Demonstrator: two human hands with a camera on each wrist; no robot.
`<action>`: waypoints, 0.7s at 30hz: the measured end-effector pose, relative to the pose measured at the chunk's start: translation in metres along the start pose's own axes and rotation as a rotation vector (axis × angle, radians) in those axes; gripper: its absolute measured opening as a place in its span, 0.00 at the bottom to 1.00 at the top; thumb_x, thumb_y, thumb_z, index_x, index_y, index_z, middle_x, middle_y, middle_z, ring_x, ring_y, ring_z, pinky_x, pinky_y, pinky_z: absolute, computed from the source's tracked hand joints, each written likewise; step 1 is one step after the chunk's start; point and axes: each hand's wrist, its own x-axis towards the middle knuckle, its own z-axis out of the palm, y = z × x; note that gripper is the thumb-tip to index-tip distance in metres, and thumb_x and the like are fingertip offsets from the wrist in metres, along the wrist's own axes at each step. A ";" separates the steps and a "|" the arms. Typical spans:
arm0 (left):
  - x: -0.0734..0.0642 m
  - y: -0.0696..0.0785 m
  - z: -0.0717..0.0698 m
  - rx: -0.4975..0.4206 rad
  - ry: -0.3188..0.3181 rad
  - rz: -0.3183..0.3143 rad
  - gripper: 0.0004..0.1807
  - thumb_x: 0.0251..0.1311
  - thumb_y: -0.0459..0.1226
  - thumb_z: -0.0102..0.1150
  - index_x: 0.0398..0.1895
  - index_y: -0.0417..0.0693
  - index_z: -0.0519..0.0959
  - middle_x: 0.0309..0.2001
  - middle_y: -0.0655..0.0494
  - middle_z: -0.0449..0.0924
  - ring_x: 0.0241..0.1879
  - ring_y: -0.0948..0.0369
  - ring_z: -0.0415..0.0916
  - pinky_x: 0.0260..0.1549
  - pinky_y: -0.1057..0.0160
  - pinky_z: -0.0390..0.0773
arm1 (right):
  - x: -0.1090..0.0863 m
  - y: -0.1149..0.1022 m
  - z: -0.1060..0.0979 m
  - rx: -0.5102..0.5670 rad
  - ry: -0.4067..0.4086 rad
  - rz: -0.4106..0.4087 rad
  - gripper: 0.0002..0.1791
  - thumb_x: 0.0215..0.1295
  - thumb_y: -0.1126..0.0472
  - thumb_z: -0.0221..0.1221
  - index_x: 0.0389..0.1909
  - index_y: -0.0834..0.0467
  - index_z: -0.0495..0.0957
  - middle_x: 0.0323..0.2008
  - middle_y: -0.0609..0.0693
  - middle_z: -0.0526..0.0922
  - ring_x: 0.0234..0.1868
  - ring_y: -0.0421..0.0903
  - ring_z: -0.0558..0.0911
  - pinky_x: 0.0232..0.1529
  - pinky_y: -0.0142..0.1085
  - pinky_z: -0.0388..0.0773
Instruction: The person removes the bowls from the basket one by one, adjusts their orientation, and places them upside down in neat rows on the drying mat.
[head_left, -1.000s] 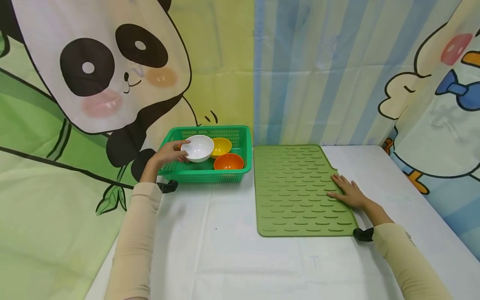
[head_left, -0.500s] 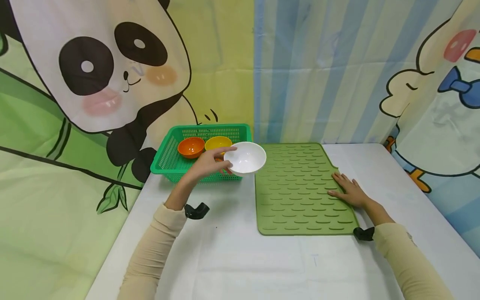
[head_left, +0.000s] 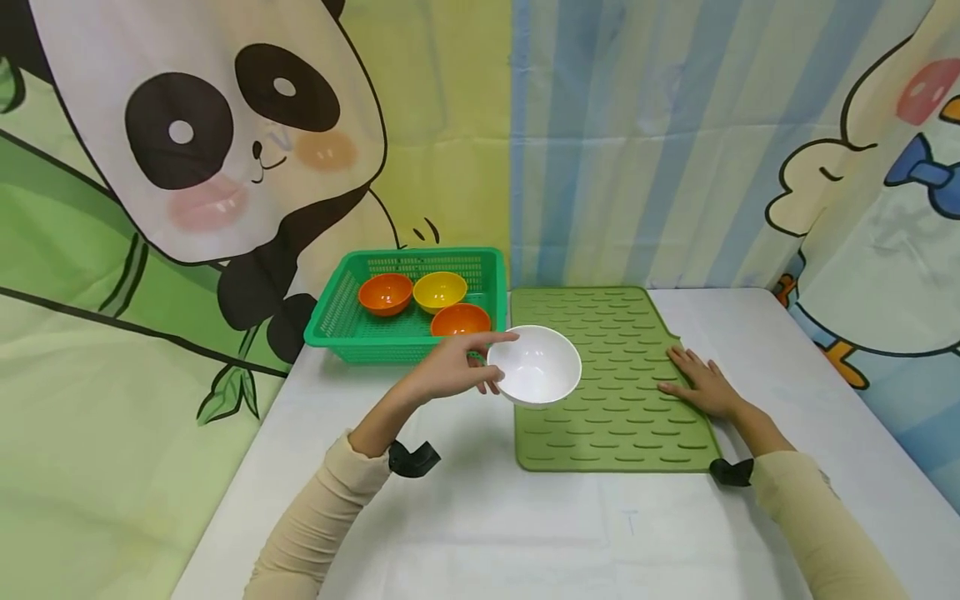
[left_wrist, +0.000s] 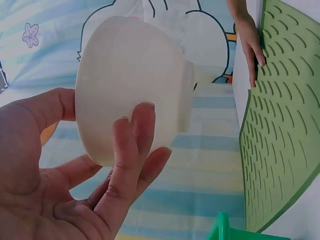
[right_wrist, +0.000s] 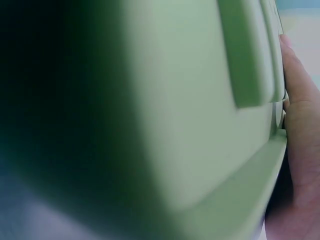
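My left hand (head_left: pixel 453 367) grips a white bowl (head_left: pixel 542 367) at its left side, with the bowl's inside facing up toward the head camera. The bowl overlaps the left part of a green ridged mat (head_left: pixel 615 425) in the head view. Seen in the left wrist view, the thumb is at the rim and the fingers lie along the outside of the white bowl (left_wrist: pixel 132 75). My right hand (head_left: pixel 705 385) rests flat on the mat's right edge, fingers spread. In the right wrist view the mat (right_wrist: pixel 200 125) fills most of the picture, close and blurred.
A green plastic basket (head_left: pixel 341 333) stands at the back, left of the mat. Inside it are an orange bowl (head_left: pixel 386 295), a yellow bowl (head_left: pixel 440 292) and another orange bowl (head_left: pixel 461 319). A printed curtain (head_left: pixel 450 125) hangs behind the white table (head_left: pixel 480 533).
My left hand has lifted the white bowl out of the basket and carried it right and nearer, over the mat's left side. The right hand has stayed on the mat.
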 end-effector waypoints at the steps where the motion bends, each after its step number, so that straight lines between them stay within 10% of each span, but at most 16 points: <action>1: 0.001 0.000 0.000 -0.005 0.001 -0.003 0.28 0.55 0.33 0.57 0.62 0.58 0.70 0.28 0.48 0.78 0.25 0.58 0.81 0.26 0.60 0.80 | -0.001 0.001 0.000 0.005 0.001 -0.001 0.44 0.64 0.47 0.54 0.70 0.67 0.45 0.69 0.67 0.43 0.68 0.66 0.40 0.61 0.63 0.31; 8: 0.002 0.003 -0.003 -0.015 0.008 -0.013 0.29 0.56 0.32 0.58 0.63 0.58 0.69 0.31 0.47 0.77 0.26 0.57 0.81 0.27 0.61 0.80 | -0.002 0.002 -0.005 0.038 -0.032 0.013 0.45 0.64 0.46 0.55 0.70 0.67 0.44 0.69 0.68 0.42 0.68 0.67 0.39 0.60 0.64 0.30; 14: 0.004 0.007 -0.006 -0.017 0.019 -0.018 0.29 0.56 0.32 0.57 0.63 0.58 0.69 0.34 0.45 0.76 0.26 0.58 0.81 0.28 0.61 0.80 | 0.004 -0.030 -0.047 0.020 -0.097 0.034 0.46 0.64 0.46 0.55 0.69 0.69 0.45 0.67 0.72 0.42 0.67 0.69 0.40 0.58 0.67 0.34; 21: 0.007 0.011 -0.011 -0.052 0.053 -0.024 0.29 0.55 0.30 0.57 0.62 0.56 0.71 0.36 0.45 0.75 0.26 0.56 0.81 0.28 0.60 0.81 | 0.015 -0.117 -0.094 -0.099 0.294 -0.275 0.42 0.62 0.49 0.58 0.71 0.59 0.49 0.69 0.61 0.50 0.70 0.55 0.46 0.66 0.53 0.38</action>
